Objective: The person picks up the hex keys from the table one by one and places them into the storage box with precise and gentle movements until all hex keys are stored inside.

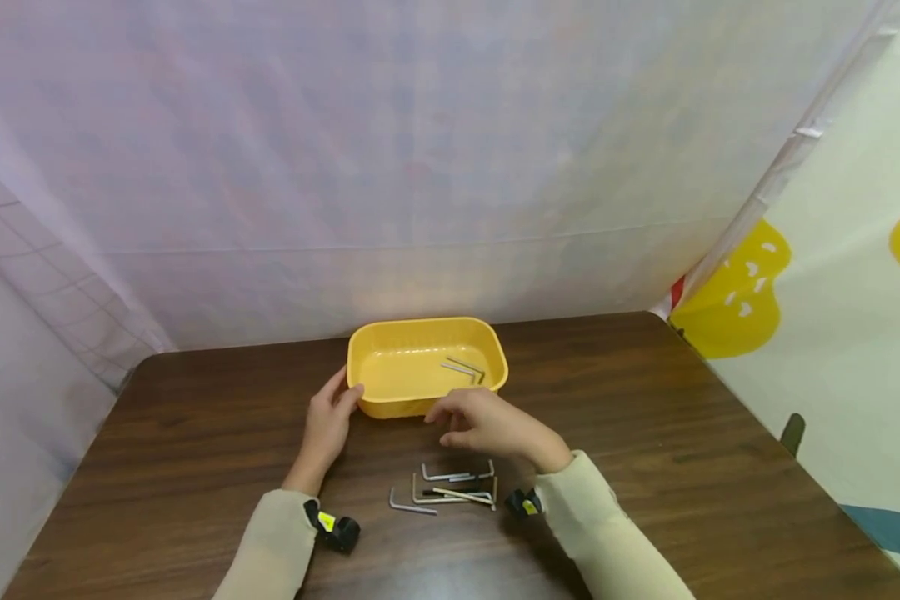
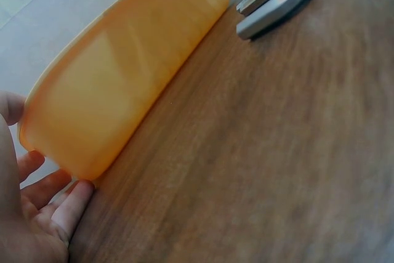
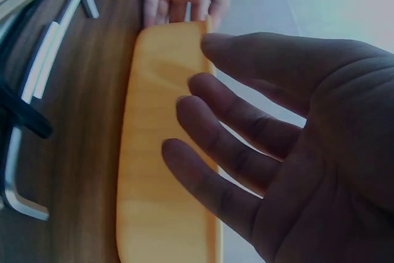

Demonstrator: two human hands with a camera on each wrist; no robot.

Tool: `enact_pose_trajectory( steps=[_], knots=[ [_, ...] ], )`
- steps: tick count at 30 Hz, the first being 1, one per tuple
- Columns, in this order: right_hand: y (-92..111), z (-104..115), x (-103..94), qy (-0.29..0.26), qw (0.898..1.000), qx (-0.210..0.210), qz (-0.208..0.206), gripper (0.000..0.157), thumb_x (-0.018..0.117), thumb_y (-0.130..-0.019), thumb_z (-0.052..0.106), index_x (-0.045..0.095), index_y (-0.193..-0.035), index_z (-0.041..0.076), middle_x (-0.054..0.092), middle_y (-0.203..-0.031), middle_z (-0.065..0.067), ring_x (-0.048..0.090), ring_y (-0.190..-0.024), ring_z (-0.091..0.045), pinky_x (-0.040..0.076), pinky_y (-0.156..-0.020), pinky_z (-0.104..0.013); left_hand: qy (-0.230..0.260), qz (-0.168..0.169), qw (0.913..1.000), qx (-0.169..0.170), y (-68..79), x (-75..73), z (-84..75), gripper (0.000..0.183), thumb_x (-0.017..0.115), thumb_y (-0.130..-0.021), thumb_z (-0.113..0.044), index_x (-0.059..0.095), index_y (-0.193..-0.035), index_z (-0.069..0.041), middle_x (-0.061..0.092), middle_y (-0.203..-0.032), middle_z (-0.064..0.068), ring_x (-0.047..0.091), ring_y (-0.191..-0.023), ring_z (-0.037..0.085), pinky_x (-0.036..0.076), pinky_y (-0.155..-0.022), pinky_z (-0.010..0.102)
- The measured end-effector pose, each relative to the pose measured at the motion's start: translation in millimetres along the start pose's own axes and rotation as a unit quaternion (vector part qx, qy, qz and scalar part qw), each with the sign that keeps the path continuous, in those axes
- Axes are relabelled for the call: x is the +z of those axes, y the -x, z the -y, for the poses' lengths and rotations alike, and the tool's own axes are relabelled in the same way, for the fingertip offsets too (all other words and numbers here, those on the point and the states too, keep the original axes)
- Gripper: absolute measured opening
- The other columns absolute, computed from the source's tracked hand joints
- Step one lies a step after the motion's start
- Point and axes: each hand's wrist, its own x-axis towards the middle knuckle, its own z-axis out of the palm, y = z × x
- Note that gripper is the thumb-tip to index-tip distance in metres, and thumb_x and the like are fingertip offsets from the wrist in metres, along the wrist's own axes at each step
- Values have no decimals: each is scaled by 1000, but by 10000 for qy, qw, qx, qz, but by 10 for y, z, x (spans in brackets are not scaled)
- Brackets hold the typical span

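A yellow plastic basin (image 1: 393, 409) stands near the back of the table. Two hex keys (image 1: 459, 368) lie inside it, toward the right. My left hand (image 1: 327, 427) holds the basin's left front corner, thumb at the rim and fingers against the outer wall, as the left wrist view (image 2: 46, 198) also shows. In front of the basin's near wall hovers my right hand (image 1: 487, 422), its fingers loosely bent and holding nothing. Several more hex keys (image 1: 450, 501) lie in a loose, partly overlapping group on the table nearer to me. One hex key (image 1: 412, 507) rests slightly apart at their left.
The dark wood-grain table (image 1: 195, 458) reaches back to a pale hanging cloth (image 1: 420, 167). Another white cloth with yellow shapes (image 1: 742, 292) hangs along the right side. A black camera on a strap (image 1: 337, 532) sits at each wrist.
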Motion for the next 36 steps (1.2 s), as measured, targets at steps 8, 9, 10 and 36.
enact_pose_trajectory(
  steps=[8,9,10,36],
  knots=[
    [-13,-25,96,3,9987,216,461,26,79,-83,6,72,-108,6,72,-97,-8,61,-78,-8,52,-70,-16,-23,23,10000,-6,-17,-2,4,53,54,-104,-20,42,-153,-4,47,-155,18,57,-132,32,54,-107,40],
    [-13,-24,106,22,9985,217,499,26,79,-82,6,72,-107,6,72,-96,-7,61,-77,-8,52,-70,-16,-10,14,10000,17,-16,-3,2,53,54,-103,-19,42,-153,-3,48,-155,19,57,-131,32,54,-107,40],
    [-12,-22,114,15,9982,244,554,26,79,-82,6,72,-106,6,72,-94,-7,61,-77,-7,51,-69,-16,-3,2,10000,36,-16,-2,4,53,55,-103,-19,43,-153,-3,48,-154,19,58,-131,33,55,-106,40],
    [-84,38,351,1000,9919,338,709,18,81,-75,10,74,-91,15,68,-79,6,56,-71,-2,49,-66,-17,-24,42,10000,-58,-14,-2,4,54,55,-103,-21,42,-153,-4,47,-156,17,57,-132,30,54,-106,34]
  ],
)
